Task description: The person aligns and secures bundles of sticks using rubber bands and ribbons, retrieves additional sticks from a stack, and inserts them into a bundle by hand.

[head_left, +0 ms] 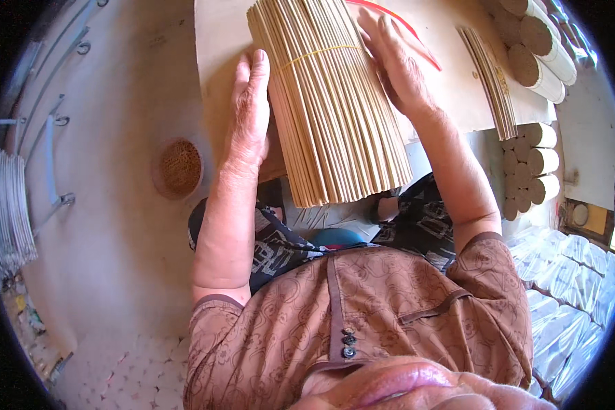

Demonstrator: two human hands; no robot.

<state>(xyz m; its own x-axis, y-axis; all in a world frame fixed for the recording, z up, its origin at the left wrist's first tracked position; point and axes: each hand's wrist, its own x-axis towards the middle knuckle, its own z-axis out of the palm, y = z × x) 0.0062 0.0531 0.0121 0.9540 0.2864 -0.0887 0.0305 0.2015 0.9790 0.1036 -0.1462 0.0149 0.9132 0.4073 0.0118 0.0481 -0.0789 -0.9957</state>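
Observation:
A thick bundle of thin tan sticks lies lengthwise on the pale brown tabletop, its near end jutting past the edge above my lap. Around its far part runs a thin yellow rubber band. My left hand is upright along the bundle's left side, fingers stretched out. Along the right side lies my right hand, its fingers extended and flat. Both hands flank the bundle rather than wrapping round it; how firmly they press cannot be seen. Beyond my right hand a red strip curves across the tabletop.
A few loose sticks lie on the tabletop's right. Round bundles are stacked beside it, with plastic-wrapped packs nearer. On the left stands a round tub of small tan pieces. Scattered sticks lie below, between my legs.

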